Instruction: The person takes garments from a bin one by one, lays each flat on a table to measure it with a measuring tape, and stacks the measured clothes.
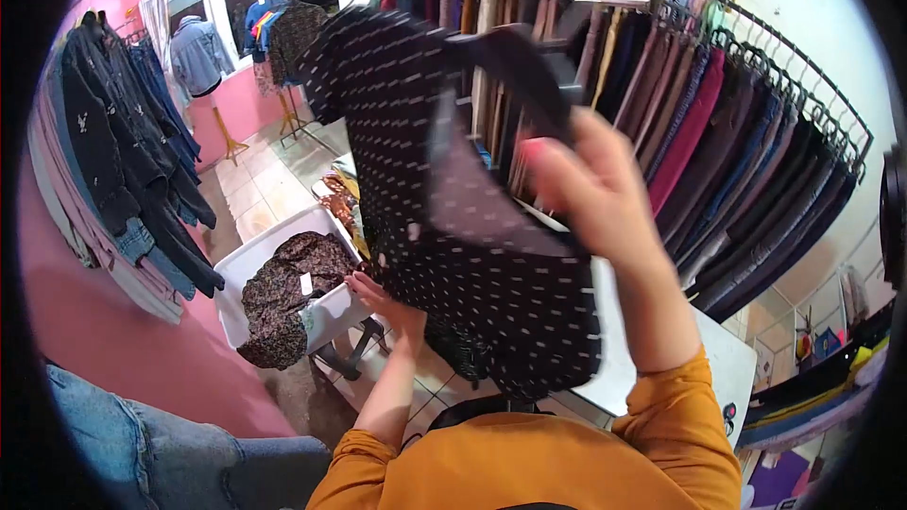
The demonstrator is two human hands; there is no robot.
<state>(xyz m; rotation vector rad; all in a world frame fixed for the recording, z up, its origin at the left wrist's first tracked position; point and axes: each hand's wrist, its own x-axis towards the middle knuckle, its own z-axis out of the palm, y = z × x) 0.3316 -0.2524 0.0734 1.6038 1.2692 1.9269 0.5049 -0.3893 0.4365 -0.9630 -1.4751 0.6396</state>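
Observation:
A black garment with small white dashes (387,132) hangs in front of me, its wide neckline showing the lighter inside of the cloth. My right hand (597,191), smeared by motion, is closed at the garment's upper right edge, by a dark blurred band of cloth. Lower down, my left hand (389,307) has its fingers stretched out against the garment's lower left side; part of that hand is behind the cloth. Beside it, a white bin (230,276) holds a dark floral garment (293,283) with a white tag, draped over the near rim.
A long rack of trousers and other clothes (699,170) runs along the right. Dark denim jackets (104,123) hang on the left wall. Behind the garment stands a white table (624,359). Blue denim (170,444) lies at the lower left. Dressed stands (198,57) are by the windows.

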